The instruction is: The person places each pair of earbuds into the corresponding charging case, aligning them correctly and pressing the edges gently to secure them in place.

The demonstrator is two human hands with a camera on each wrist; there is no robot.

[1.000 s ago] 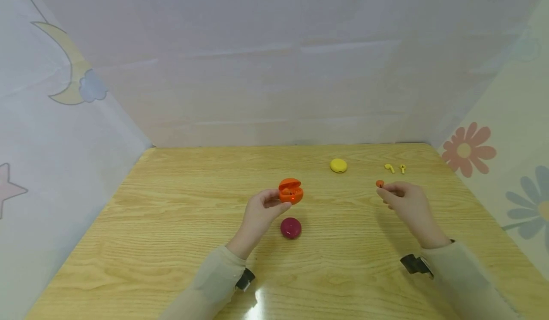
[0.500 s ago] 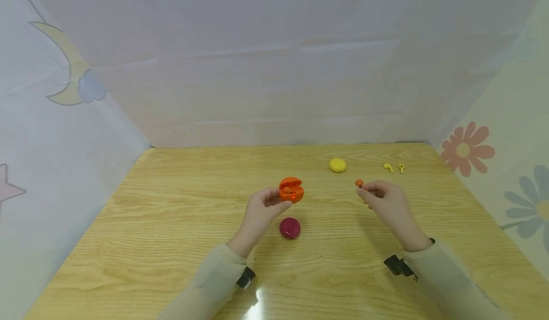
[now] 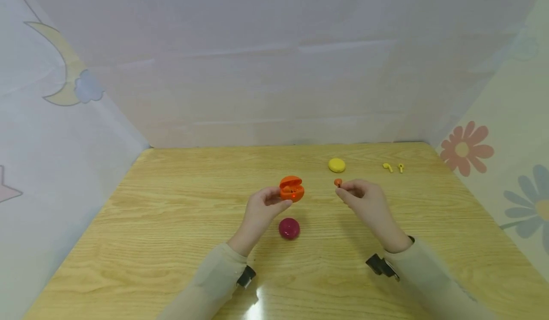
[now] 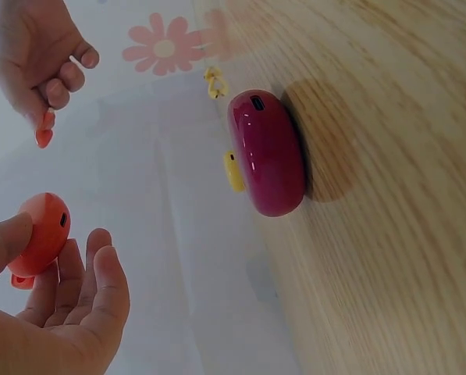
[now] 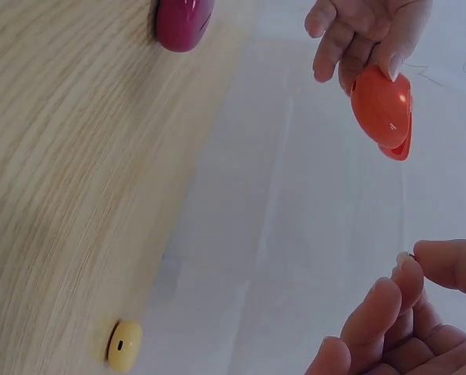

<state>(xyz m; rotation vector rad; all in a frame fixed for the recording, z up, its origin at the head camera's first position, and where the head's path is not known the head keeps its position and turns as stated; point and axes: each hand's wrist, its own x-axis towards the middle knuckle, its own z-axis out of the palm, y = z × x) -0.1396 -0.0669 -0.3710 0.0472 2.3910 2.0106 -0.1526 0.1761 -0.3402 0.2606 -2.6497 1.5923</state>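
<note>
My left hand [image 3: 259,216] grips an orange earbud case [image 3: 292,196] between thumb and fingers, above the table. Its lid stands raised, and an orange shape sits inside, too small to make out clearly. To the right of the case, my right hand [image 3: 368,204] pinches an orange earbud [image 3: 338,182] by its lower end, bud part upward. A gap separates earbud and case. In the left wrist view the earbud [image 4: 44,137] pokes out of the right fingertips; in the right wrist view those fingers mostly hide it. Below the left hand's case lies a closed magenta case [image 3: 289,228].
A closed yellow case [image 3: 337,165] rests toward the back of the wooden table [image 3: 193,205]. Farther right lie two yellow earbuds, one angled [image 3: 388,167] and one upright in view [image 3: 401,168]. Printed cloth walls [image 3: 274,96] border the table at the back and sides.
My right hand has moved left with the orange earbud, closing much of the distance to the orange case. The left hand and its case have stayed almost still.
</note>
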